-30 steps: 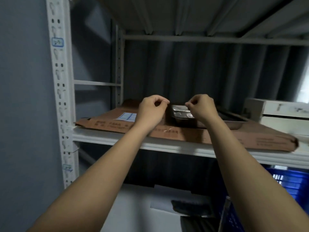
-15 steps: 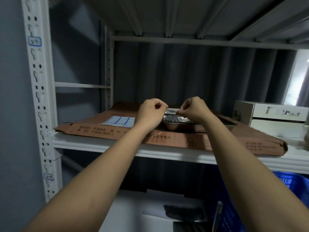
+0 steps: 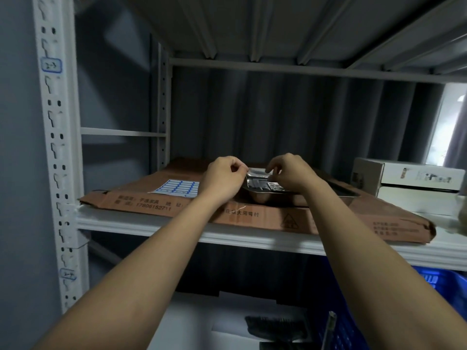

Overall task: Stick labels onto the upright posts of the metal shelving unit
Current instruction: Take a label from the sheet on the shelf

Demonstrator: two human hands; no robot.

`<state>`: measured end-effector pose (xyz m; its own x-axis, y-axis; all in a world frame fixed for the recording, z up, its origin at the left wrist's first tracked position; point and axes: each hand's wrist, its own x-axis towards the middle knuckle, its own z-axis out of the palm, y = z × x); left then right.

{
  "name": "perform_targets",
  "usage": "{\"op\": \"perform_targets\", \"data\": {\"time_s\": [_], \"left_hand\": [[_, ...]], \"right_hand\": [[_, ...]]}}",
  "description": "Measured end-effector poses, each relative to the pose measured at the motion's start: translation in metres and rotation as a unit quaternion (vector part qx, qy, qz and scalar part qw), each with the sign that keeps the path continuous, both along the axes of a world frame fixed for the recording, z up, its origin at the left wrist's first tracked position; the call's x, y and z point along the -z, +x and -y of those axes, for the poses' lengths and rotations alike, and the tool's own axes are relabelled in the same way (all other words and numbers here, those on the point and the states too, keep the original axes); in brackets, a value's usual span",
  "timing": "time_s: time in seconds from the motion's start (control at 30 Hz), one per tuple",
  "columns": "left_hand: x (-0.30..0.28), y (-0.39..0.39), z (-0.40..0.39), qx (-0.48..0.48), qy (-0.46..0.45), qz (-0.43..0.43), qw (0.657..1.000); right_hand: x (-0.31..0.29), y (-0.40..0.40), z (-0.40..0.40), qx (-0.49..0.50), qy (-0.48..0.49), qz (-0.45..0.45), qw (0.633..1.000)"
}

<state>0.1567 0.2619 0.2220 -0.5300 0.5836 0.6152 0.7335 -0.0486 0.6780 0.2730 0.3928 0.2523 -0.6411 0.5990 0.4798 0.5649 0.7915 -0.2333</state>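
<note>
My left hand (image 3: 223,179) and my right hand (image 3: 290,173) are held close together above a shiny metal tray (image 3: 262,192) on the shelf. Both have their fingertips pinched on a small thin label (image 3: 246,176), which is seen edge-on and hard to make out. A sheet of blue-bordered labels (image 3: 178,187) lies on the flat cardboard box (image 3: 278,218), just left of my left hand. The white perforated front post (image 3: 54,147) stands at the left. It bears a handwritten label high up (image 3: 51,64) and another low down (image 3: 67,274).
White boxes (image 3: 409,178) sit at the right end of the shelf (image 3: 141,223). A blue crate (image 3: 434,286) and a white surface with a dark brush (image 3: 275,324) lie below. A rear post (image 3: 163,109) stands behind, and the upper shelf hangs close overhead.
Both hands have stayed pinched together above the tray, shifting only slightly. The view has swung a little, so the front post sits differently in the frame.
</note>
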Motion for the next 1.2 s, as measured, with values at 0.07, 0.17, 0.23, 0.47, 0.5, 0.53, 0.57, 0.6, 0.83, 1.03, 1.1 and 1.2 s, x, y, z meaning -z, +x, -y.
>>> {"op": "perform_targets", "data": {"time_s": [0.07,0.17,0.23,0.47,0.5,0.53,0.57,0.6,0.83,1.03,1.1,1.2], "left_hand": [[0.0,-0.002,0.0,-0.001,-0.006,0.0,1.0],[0.001,-0.005,0.002,-0.015,-0.013,-0.013,1.0],[0.003,-0.008,0.004,-0.02,-0.008,-0.028,0.999],[0.025,-0.034,0.052,-0.08,0.116,-0.054,0.989],[0.032,-0.042,0.066,-0.094,0.148,-0.053,0.983],[0.042,-0.05,0.08,-0.109,0.17,-0.049,0.978],[0.052,-0.06,0.096,-0.128,0.181,-0.042,0.974],[0.065,-0.07,0.113,-0.153,0.185,-0.038,0.97],[0.168,-0.138,0.213,-0.288,0.101,0.052,0.951],[0.245,-0.195,0.231,-0.306,-0.021,0.122,0.944],[0.253,-0.204,0.224,-0.3,-0.045,0.116,0.946],[0.256,-0.211,0.208,-0.293,-0.035,0.112,0.949]], "right_hand": [[0.0,0.0,0.001,0.001,-0.005,-0.003,1.0],[0.001,-0.004,0.007,-0.011,0.005,-0.022,1.0],[0.004,-0.007,0.014,-0.035,0.003,-0.053,0.998],[0.028,-0.044,0.083,-0.208,0.029,-0.235,0.949],[0.036,-0.053,0.096,-0.234,0.043,-0.264,0.935],[0.045,-0.063,0.109,-0.259,0.059,-0.286,0.921],[0.055,-0.074,0.123,-0.279,0.072,-0.301,0.909],[0.067,-0.086,0.136,-0.299,0.077,-0.314,0.898],[0.179,-0.176,0.203,-0.365,0.015,-0.237,0.9],[0.266,-0.246,0.229,-0.293,-0.249,-0.171,0.907],[0.275,-0.265,0.234,-0.303,-0.286,-0.162,0.894],[0.286,-0.288,0.237,-0.33,-0.317,-0.192,0.868]]}}
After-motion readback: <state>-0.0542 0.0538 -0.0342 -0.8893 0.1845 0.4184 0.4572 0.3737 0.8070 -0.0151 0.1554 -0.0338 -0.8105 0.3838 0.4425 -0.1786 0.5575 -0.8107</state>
